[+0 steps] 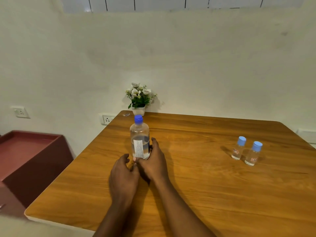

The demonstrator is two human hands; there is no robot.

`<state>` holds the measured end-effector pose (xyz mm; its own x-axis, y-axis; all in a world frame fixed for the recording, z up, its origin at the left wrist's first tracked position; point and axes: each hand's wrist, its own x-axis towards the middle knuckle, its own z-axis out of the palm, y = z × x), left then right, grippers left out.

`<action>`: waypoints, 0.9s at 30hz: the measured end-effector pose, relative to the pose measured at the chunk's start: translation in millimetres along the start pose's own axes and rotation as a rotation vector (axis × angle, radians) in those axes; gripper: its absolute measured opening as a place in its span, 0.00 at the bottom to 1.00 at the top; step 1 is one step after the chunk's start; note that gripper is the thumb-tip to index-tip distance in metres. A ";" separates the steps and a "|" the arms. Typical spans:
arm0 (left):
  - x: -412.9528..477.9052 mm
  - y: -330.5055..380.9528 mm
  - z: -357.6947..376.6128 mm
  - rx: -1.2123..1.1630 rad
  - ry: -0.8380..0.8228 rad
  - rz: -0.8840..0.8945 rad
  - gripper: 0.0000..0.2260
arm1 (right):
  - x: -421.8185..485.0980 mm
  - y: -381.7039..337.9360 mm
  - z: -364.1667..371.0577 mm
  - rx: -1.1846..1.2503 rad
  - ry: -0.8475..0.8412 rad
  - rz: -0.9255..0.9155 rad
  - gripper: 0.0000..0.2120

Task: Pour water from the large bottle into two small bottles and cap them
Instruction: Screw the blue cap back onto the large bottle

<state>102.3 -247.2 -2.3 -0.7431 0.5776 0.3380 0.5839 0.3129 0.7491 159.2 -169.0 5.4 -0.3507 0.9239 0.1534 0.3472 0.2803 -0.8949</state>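
Note:
The large clear bottle (139,134) stands upright on the wooden table (205,185), left of centre, with its blue cap on and water reaching about mid-label. My right hand (153,165) grips its lower part, fingers on the right side and thumb across the front near the base. Just left of the base is my left hand (123,175), loosely curled and holding nothing. Two small clear bottles (238,148) (253,153) with light blue caps on stand side by side at the right, well away from both hands.
A white pot of artificial flowers (138,100) stands at the table's far edge against the wall, right behind the large bottle. A dark red cabinet (30,156) sits left of the table. A wall socket (106,119) is beside the table's far left corner.

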 end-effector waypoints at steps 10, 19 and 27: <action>16.4 -2.0 6.8 -0.001 -0.015 -0.002 0.24 | 14.7 7.6 13.0 -0.019 0.079 -0.043 0.36; 48.5 7.7 33.0 0.053 -0.052 0.053 0.23 | 44.5 18.1 -6.0 0.026 0.230 -0.062 0.32; 106.7 19.1 79.3 0.086 -0.120 0.086 0.22 | 118.7 39.3 -17.8 0.009 0.277 -0.008 0.36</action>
<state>60.1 -119.8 2.9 -0.6476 0.6893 0.3247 0.6736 0.3187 0.6668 146.7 -43.7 -4.0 -0.1016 0.9580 0.2683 0.3374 0.2869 -0.8966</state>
